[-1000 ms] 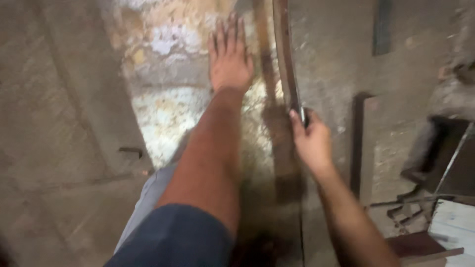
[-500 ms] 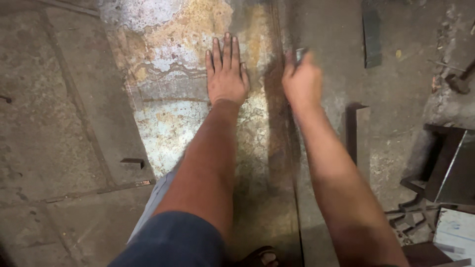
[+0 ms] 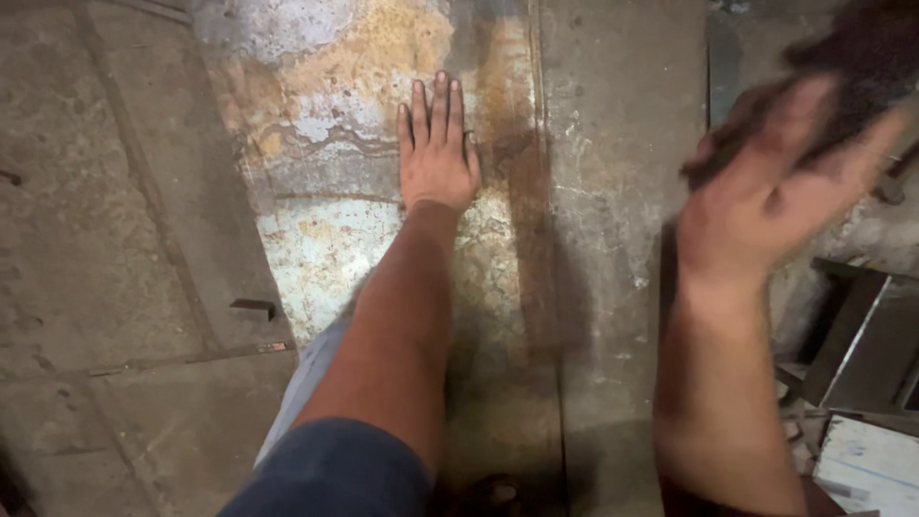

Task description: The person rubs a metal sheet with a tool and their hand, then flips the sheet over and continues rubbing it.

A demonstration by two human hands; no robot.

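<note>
A rough concrete floor (image 3: 115,239) carried a rusted, pale-blotched metal sheet (image 3: 325,239) — lying flat. The left hand (image 3: 437,153) rested palm-down on it, and dark scrap pieces (image 3: 852,335) — perhaps metal offcuts — lay at the right edge.

- Left hand (image 3: 438,158): bare, no glove, ring or watch.
- Left arm: bare below a dark blue short sleeve (image 3: 335,479).
- Right hand (image 3: 775,191): bare, motion-blurred.

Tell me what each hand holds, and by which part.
Left hand holds nothing; it lies flat on the rusty metal sheet. Right hand is motion-blurred; any hold cannot be told.
</note>
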